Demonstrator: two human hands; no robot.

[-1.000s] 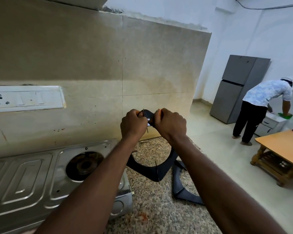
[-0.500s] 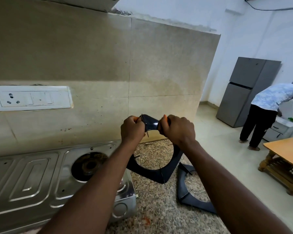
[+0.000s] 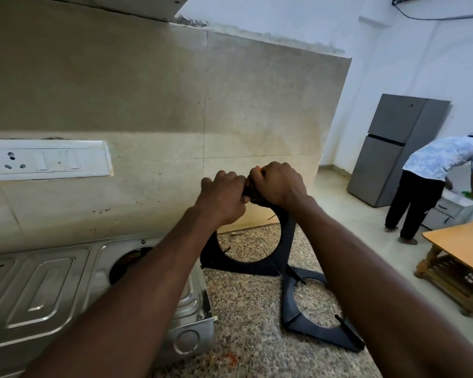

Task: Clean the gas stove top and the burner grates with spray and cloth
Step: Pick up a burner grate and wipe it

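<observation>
A black burner grate stands on edge on the granite counter, right of the steel gas stove. My left hand and my right hand both grip its top corner, knuckles close together. A bit of orange-brown material shows between the hands; I cannot tell if it is a cloth. A second black grate lies flat on the counter to the right. The stove's right burner is bare, partly hidden by my left forearm. No spray bottle is in view.
The speckled granite counter ends at the right, with floor beyond. A tiled wall with a white switch plate rises behind. Farther off stand a grey fridge, a wooden table and another person bending over.
My hands have closed together over the grate's top corner, covering it. The camera has shifted, so the scene sits a little more to the right.
</observation>
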